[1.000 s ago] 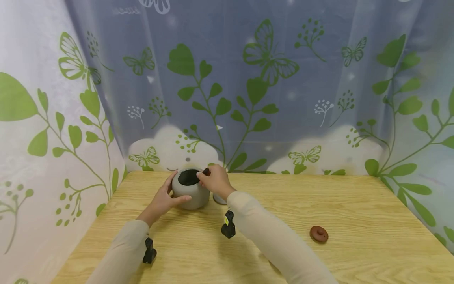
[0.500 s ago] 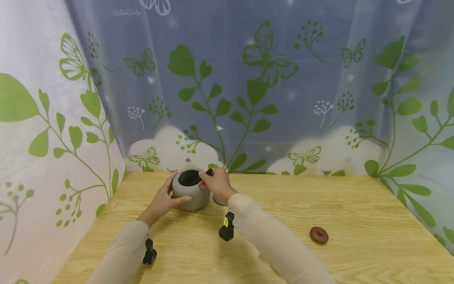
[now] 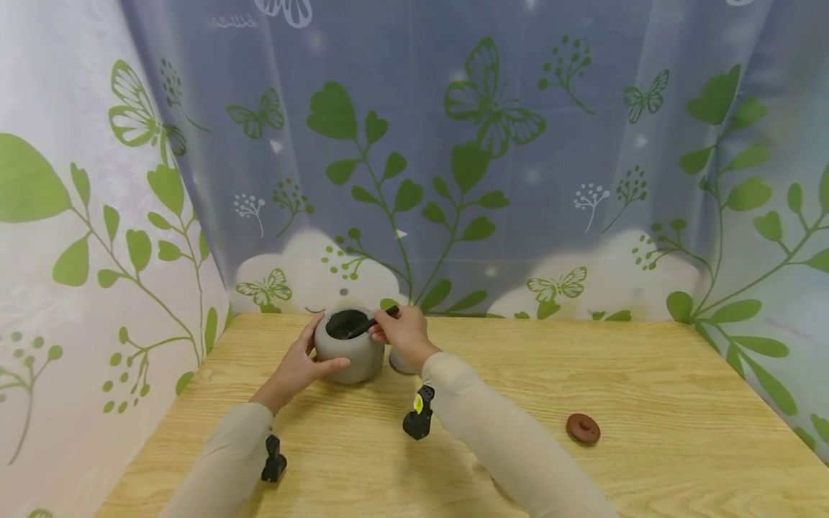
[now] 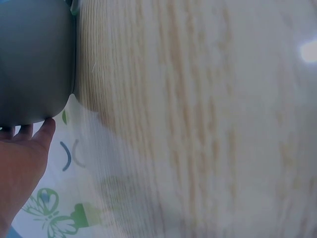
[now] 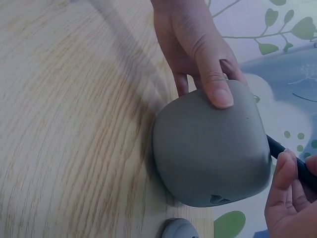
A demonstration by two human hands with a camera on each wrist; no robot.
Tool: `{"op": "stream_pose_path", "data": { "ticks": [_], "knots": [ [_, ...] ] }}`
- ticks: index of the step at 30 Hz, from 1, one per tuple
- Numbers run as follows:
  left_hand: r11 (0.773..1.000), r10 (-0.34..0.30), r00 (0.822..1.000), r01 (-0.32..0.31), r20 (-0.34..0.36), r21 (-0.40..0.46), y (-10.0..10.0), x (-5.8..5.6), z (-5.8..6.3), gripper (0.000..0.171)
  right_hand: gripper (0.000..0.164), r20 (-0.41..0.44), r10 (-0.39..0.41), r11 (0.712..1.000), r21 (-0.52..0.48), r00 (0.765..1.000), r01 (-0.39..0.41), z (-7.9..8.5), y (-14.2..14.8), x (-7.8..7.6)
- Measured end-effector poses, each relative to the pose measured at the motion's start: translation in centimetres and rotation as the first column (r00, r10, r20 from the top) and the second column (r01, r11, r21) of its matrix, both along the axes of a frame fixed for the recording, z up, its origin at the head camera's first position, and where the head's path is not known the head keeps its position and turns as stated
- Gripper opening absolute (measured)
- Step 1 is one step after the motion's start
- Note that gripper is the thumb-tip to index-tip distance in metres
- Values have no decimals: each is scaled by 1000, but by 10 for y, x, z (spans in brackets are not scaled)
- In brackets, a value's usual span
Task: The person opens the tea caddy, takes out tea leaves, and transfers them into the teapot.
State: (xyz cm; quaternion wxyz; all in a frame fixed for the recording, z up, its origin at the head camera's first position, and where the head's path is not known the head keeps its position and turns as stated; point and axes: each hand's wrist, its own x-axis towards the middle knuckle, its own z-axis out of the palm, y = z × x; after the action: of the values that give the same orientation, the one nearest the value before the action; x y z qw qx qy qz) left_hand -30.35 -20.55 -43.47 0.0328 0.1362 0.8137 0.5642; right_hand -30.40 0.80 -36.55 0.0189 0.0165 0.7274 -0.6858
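A rounded grey jar (image 3: 350,360) with a wide dark mouth stands toward the back left of the table. My left hand (image 3: 301,370) holds it from the left, thumb across the front and fingers round the far side, as the right wrist view also shows with the jar (image 5: 213,144). At the rim, my right hand (image 3: 404,334) pinches a slim black-handled utensil (image 3: 365,327), which slants down into the mouth. The utensil's lower end is hidden inside, so its kind is unclear. Against the jar's right side lies a small grey round piece (image 5: 181,229), partly covered by my right hand in the head view.
A reddish-brown lid (image 3: 583,429) with a knob lies on the wooden table (image 3: 518,360) at the right. Patterned curtains (image 3: 414,180) enclose the back and sides. Something small peeks out under the right sleeve (image 3: 499,424).
My right hand has shifted slightly right and drawn the utensil partly up, so more of its black shaft shows above the mouth. The left hand and jar have stayed put.
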Motion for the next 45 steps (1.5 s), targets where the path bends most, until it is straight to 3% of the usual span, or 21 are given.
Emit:
{"op": "stream_pose_path", "data": {
  "ticks": [16,24,31,33,36,42,45],
  "knots": [
    [1000,1,1000,-1,3,14,0,1,-2,101,27,63,-40,997,-67,997,45,-1,8,0],
    [1000,-12,999,12,35,14,7,19,27,102,27,80,-65,991,-111,995,74,3,11,1],
    [1000,-6,1000,6,25,15,0,0,2,103,24,73,-80,985,-149,994,91,7,19,-3],
    [1000,-6,1000,6,18,8,-1,-1,0,102,24,74,-82,984,-154,994,93,9,21,-4],
    [1000,-11,1000,11,22,12,0,0,3,102,24,75,-83,981,-168,994,95,12,26,-3],
    [1000,-18,999,17,32,18,3,10,19,103,25,84,-57,981,-180,995,72,15,37,1],
    [1000,-16,999,15,31,17,3,10,18,102,25,83,-49,984,-167,995,62,16,43,3]
  ]
}}
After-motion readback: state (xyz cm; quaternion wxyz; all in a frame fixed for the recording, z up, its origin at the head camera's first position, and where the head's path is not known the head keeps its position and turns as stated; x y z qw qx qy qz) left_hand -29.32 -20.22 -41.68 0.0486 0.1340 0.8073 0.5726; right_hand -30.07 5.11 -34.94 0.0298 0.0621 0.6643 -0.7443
